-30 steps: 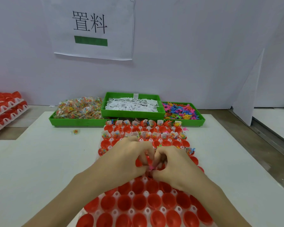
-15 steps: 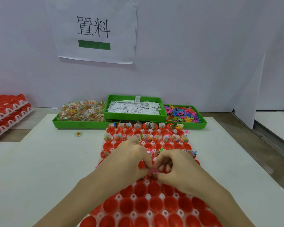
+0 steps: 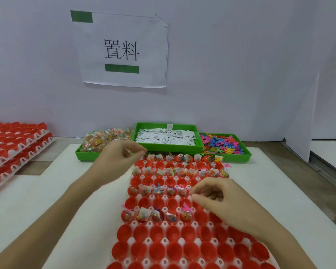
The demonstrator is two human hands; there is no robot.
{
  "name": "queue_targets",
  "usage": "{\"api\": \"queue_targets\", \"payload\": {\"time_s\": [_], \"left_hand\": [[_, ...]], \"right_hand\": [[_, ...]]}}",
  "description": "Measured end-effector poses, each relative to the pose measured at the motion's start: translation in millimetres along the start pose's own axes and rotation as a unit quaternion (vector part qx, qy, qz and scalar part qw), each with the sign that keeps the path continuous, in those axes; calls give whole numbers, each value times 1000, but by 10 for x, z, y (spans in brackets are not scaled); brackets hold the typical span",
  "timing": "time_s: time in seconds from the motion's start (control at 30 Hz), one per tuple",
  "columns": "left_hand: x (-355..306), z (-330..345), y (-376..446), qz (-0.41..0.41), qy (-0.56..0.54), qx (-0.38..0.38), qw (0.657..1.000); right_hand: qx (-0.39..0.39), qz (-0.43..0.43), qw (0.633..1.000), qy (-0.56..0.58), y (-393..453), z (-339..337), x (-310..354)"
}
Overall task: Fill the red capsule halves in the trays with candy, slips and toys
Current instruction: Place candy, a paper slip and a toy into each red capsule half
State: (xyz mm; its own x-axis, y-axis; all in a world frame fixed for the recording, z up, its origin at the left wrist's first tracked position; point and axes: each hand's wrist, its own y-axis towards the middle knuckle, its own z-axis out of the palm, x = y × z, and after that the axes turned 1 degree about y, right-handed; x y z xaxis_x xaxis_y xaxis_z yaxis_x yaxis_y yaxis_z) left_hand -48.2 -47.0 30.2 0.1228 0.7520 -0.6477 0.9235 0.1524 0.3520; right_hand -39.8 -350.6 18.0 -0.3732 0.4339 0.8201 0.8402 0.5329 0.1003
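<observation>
A white tray (image 3: 164, 223) of red capsule halves (image 3: 157, 232) lies in front of me. Alternate far rows hold candy bags, slips and toys, while the near rows hold nothing. A pink toy (image 3: 185, 206) lies in a half in the middle. My left hand (image 3: 118, 159) hovers, blurred, at the tray's far left corner near the candy bin (image 3: 97, 143), with its fingers loosely curled and nothing seen in them. My right hand (image 3: 211, 195) hangs over the tray's right side, its fingers also loosely curled and holding nothing visible.
Three green bins stand behind the tray: candy at the left, white slips (image 3: 167, 136) in the middle, coloured toys (image 3: 221, 144) at the right. Stacked trays of red halves (image 3: 14, 144) sit at far left. A white partition (image 3: 303, 121) stands at right.
The hands were together over the tray's middle, pinching a pink toy. They have parted: the left has swung up toward the candy bin and the right has drawn slightly right. The toy lies in a half.
</observation>
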Motion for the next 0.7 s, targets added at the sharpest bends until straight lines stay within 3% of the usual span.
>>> {"api": "queue_targets", "payload": {"time_s": [0.07, 0.13, 0.37, 0.5, 0.7], "left_hand": [[275, -82, 160, -38, 78, -100, 991], [491, -105, 265, -60, 131, -122, 982], [748, -45, 387, 35, 304, 24, 952], [713, -32, 419, 32, 325, 38, 944], [709, -65, 393, 46, 337, 45, 939]], "right_hand": [[-38, -7, 999, -11, 20, 25, -3], [-60, -11, 998, -20, 33, 51, -4], [-74, -25, 996, -36, 28, 62, -23], [-3, -34, 998, -60, 0, 138, -24], [21, -49, 992, -118, 19, 221, -39]]}}
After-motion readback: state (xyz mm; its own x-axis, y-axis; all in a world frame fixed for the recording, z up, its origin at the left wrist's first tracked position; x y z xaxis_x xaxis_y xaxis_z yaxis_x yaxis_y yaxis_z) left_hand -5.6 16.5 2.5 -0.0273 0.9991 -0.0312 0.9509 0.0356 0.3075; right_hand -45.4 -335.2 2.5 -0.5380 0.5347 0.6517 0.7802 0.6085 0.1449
